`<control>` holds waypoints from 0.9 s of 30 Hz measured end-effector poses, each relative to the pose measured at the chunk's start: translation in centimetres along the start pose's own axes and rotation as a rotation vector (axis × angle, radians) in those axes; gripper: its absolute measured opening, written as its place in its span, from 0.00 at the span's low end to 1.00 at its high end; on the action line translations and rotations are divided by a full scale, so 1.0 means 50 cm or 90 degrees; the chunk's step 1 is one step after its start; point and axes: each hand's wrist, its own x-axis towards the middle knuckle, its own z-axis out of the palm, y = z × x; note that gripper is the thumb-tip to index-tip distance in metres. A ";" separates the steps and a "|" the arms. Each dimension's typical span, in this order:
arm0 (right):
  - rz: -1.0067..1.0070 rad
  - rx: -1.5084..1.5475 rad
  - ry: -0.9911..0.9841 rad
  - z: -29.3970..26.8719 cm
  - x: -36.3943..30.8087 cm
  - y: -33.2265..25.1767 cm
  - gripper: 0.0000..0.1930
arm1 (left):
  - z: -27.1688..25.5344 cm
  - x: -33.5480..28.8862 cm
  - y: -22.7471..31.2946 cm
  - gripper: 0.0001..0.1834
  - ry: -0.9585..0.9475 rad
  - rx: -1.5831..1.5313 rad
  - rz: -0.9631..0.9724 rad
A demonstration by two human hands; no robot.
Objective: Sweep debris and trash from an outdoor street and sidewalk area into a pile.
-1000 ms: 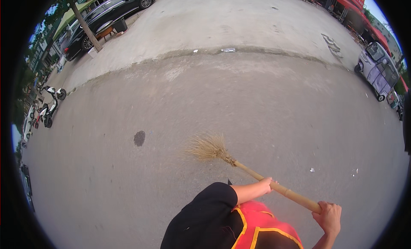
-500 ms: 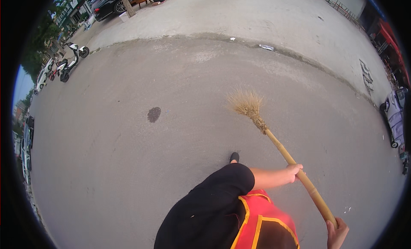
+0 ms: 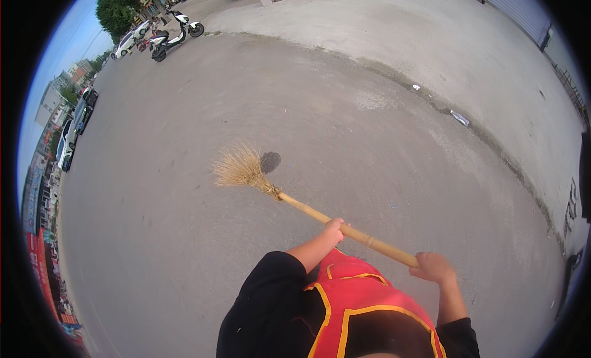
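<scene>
A long straw broom [image 3: 381,248] with a pale bamboo handle crosses in front of me, its bristles [image 3: 239,167] fanned out to the left over the grey road. My left hand [image 3: 334,230] is wrapped round the middle of the handle. At the handle's upper end, on the right, my right hand [image 3: 433,267] is closed. The bristle head lies just left of a dark patch [image 3: 269,162] on the road. Whether the bristle tips touch the surface I cannot tell. A red vest with yellow trim [image 3: 369,290] covers my front.
A white scooter [image 3: 177,35] stands at the far left, with parked cars [image 3: 76,121] along the left side. A seam separates the road from paler concrete at the upper right, where a crumpled clear plastic piece [image 3: 459,118] and a white scrap [image 3: 416,87] lie.
The broom has swung left, its bristles passing from the centre to beside the dark patch. Both hands moved left and upward in view with it. The whole view has turned rightward.
</scene>
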 end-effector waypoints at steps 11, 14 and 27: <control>-0.216 0.058 0.114 -0.186 0.437 -0.239 0.13 | 0.068 0.147 0.449 0.07 0.024 -0.177 0.055; -0.229 0.013 0.102 -0.263 0.509 -0.345 0.13 | 0.111 0.214 0.572 0.08 0.015 -0.191 0.104; 0.135 0.132 0.096 -0.431 0.502 -0.299 0.11 | 0.496 0.231 0.504 0.07 -0.117 0.228 -0.085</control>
